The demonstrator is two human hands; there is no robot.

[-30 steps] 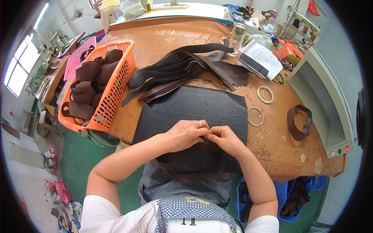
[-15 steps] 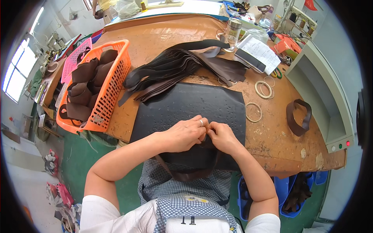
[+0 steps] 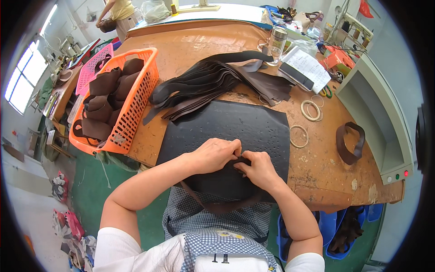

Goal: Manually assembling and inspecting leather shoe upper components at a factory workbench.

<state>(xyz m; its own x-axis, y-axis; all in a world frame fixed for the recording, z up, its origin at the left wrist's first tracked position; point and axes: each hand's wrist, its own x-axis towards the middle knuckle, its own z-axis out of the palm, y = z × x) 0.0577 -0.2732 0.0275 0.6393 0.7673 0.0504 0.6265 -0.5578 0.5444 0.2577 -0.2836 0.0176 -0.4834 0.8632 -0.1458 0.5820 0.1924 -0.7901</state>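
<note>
A dark brown leather strip [image 3: 229, 207] hangs in a loop over the near edge of a black mat [image 3: 231, 119], low in front of my apron. Both ends run up to my hands above the mat. My left hand [image 3: 214, 155] is closed, its thumb and fingertips pinching at the strip's ends. Close on its right, my right hand [image 3: 259, 170] also pinches the strip, thumb below and fingers bent. The exact meeting of the ends is mostly hidden by my fingers. Beyond the mat lies a pile of long dark strips [image 3: 213, 79].
An orange basket [image 3: 144, 86] of rolled brown strips stands left, a pink basket [image 3: 86, 75] behind it. To the right are tape rings [image 3: 302, 109], a phone [image 3: 297, 76], a glass bottle [image 3: 275, 47], a looped strip [image 3: 340, 143] and a grey cabinet [image 3: 385, 118]. A person stands far left.
My hands have drawn slightly apart, the right one shifting right and down with its thumb now showing. The view has moved a little. The person at the back shows more.
</note>
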